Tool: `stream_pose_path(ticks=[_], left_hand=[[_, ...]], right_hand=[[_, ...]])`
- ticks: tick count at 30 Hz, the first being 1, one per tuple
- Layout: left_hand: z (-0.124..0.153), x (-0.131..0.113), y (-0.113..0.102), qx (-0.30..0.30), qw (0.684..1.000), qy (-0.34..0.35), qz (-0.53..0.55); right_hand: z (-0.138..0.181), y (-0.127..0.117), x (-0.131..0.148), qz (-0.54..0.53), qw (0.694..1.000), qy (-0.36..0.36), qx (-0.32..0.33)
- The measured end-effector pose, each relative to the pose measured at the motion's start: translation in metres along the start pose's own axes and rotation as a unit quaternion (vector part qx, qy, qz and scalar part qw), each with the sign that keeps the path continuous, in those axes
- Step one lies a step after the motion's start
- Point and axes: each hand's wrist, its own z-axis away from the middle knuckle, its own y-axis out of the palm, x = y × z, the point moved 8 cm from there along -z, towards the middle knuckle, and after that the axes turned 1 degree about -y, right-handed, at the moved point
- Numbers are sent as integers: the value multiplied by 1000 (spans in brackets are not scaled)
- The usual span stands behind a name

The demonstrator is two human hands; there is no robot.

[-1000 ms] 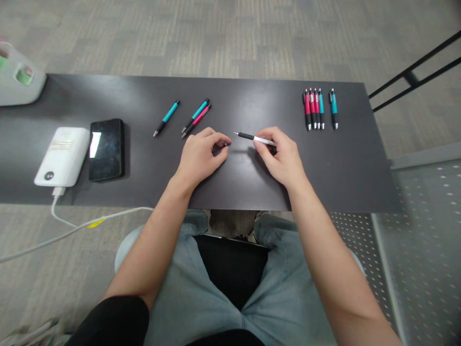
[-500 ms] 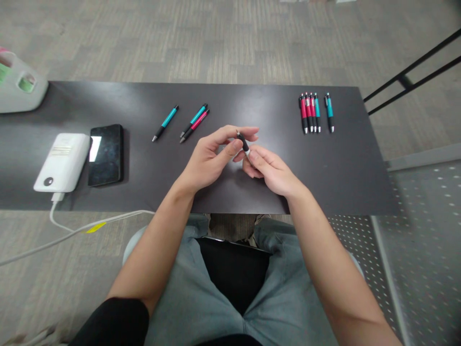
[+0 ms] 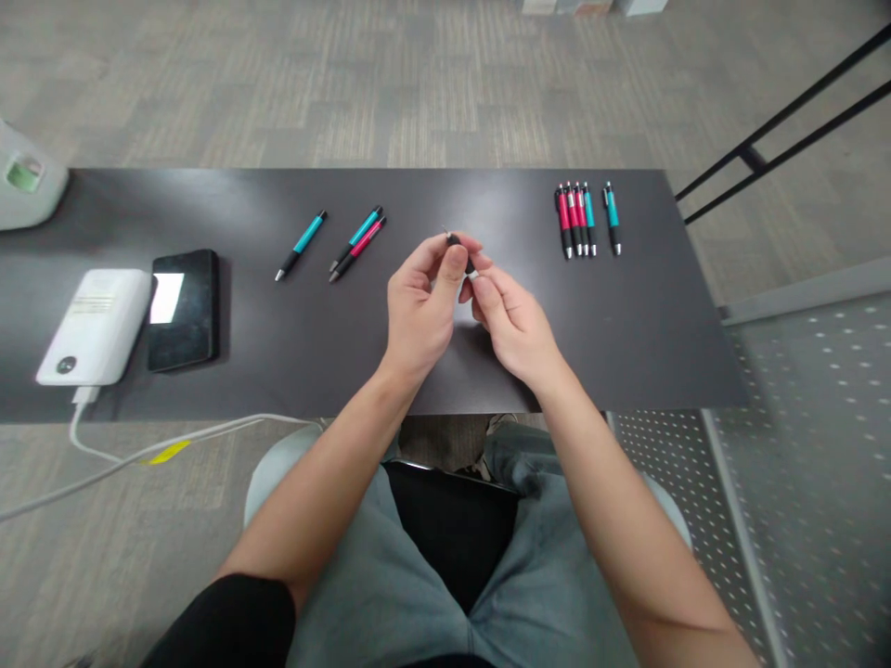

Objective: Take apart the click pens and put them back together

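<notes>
My left hand (image 3: 423, 311) and my right hand (image 3: 516, 323) meet over the middle of the table, both closed on one small pen part (image 3: 471, 267). It has a black barrel and a whitish section beside my right fingertips. A thin tip pokes out at its far end, above my left thumb. My left thumb and fingers pinch the black length, partly covering it. The right thumb and fingers grip the whitish end, whose rest is hidden. Left of my hands lie a pink pen (image 3: 358, 248), a teal pen (image 3: 356, 237) beside it, and another teal pen (image 3: 302, 245) apart.
At the right, a row of pink and teal pens (image 3: 575, 221) lies beside a lone teal pen (image 3: 612, 219). On the left are a black phone-like device (image 3: 184, 325) and a white power bank (image 3: 94, 325) with a cable (image 3: 201, 434). A whitish container (image 3: 34, 190) stands at far left.
My left hand has turned more upright, its thumb now pressed over the black part and its fingers curled in. The whole view has shifted slightly; the pens on the table lie as before.
</notes>
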Motion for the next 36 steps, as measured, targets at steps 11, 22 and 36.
stream_pose_path(ticks=[11, 22, 36], left_hand=[[-7, -12, 0, -21, 999, 4, -39], [-9, -12, -12, -6, 996, 25, -88], [-9, -9, -15, -4, 995, 58, -77]], right_hand=[[7, -19, 11, 96, 991, -60, -70], [4, -23, 0, 124, 988, -75, -43], [2, -22, -11, 81, 990, -99, -62]])
